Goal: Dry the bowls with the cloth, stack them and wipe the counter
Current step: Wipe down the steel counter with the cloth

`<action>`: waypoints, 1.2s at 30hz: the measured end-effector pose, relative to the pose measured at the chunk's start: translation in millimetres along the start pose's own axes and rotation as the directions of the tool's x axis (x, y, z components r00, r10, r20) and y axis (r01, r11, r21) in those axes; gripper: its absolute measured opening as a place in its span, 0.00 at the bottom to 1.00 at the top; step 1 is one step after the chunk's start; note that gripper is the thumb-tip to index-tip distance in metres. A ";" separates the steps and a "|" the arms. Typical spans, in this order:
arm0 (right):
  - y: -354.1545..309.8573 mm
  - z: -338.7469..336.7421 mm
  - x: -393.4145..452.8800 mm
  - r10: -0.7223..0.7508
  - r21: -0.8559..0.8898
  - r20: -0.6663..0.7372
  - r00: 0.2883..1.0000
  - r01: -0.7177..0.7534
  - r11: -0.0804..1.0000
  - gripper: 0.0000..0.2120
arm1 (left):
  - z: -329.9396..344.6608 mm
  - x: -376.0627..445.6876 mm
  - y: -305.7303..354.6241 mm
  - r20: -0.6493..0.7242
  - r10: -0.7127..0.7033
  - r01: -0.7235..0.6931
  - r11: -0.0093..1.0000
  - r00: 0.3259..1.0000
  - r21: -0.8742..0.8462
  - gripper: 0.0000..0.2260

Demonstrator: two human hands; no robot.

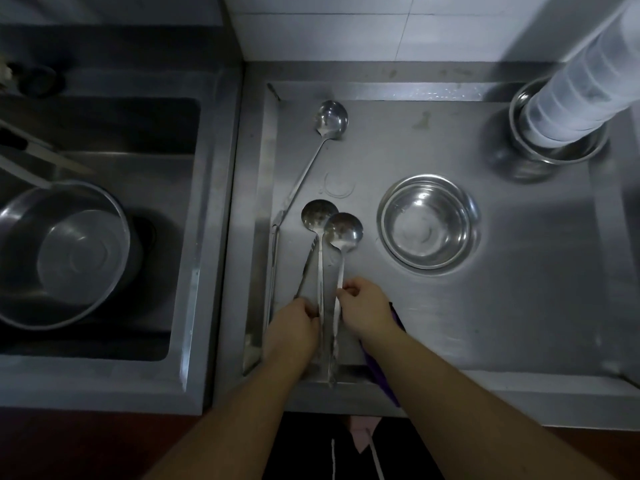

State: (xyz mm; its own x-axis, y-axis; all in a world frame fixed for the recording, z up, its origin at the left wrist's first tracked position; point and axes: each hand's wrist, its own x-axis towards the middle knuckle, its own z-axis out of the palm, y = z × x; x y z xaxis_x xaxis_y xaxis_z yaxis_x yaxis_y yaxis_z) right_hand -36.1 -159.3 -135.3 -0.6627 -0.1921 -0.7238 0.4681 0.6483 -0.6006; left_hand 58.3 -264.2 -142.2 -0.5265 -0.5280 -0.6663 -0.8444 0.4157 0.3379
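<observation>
A steel bowl (428,221) stands upright in the middle of the steel counter (519,306). More steel bowls (561,154) are stacked at the back right. Two long steel ladles lie side by side near the front left. My left hand (294,329) grips the handle of the left ladle (319,216). My right hand (365,308) pinches the handle of the right ladle (343,232). A purple cloth (379,372) hangs under my right wrist, mostly hidden by the arm.
A third ladle (329,119) lies at the back left with its long handle running along the counter's left rim. A tall stack of clear plastic cups (585,81) stands in the back-right bowls. The sink (104,140) on the left holds a large pot (62,254).
</observation>
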 end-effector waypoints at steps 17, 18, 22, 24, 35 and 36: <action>-22.1 17.3 41.6 -0.077 -0.088 0.032 0.997 0.079 0.993 0.03 | 5.8 -0.1 0.8 0.031 0.025 -0.016 0.969 0.999 -0.248 0.08; -22.2 17.4 43.0 -0.081 -0.092 0.015 0.997 0.082 0.992 0.03 | 6.0 0.1 1.0 0.030 0.018 -0.009 0.966 0.999 -0.257 0.08; -22.5 16.8 45.9 -0.125 -0.182 0.000 0.992 0.123 0.976 0.04 | 7.6 -0.5 1.5 0.051 -0.003 0.017 0.960 0.999 -0.278 0.08; -22.6 16.5 45.6 -0.145 -0.229 0.004 0.989 0.142 0.963 0.06 | 6.9 0.2 3.9 0.067 -0.012 0.030 0.962 0.998 -0.272 0.09; -24.6 8.5 29.9 0.091 0.337 0.168 0.982 -0.144 0.930 0.10 | -16.7 -4.5 15.5 0.219 0.069 0.015 0.932 0.973 -0.362 0.10; -24.8 6.4 29.5 0.102 0.368 0.171 0.980 -0.160 0.916 0.10 | -21.5 -6.3 17.1 0.226 0.096 -0.010 0.936 0.969 -0.353 0.09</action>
State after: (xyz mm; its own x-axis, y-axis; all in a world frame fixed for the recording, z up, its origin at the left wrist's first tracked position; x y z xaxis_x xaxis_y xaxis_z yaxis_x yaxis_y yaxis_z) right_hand -63.5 -185.8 -143.9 -0.5016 -0.2482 -0.8287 0.7498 0.3531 -0.5596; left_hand 45.1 -269.7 -117.9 -0.5689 -0.3043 -0.7640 -0.8196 0.1327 0.5574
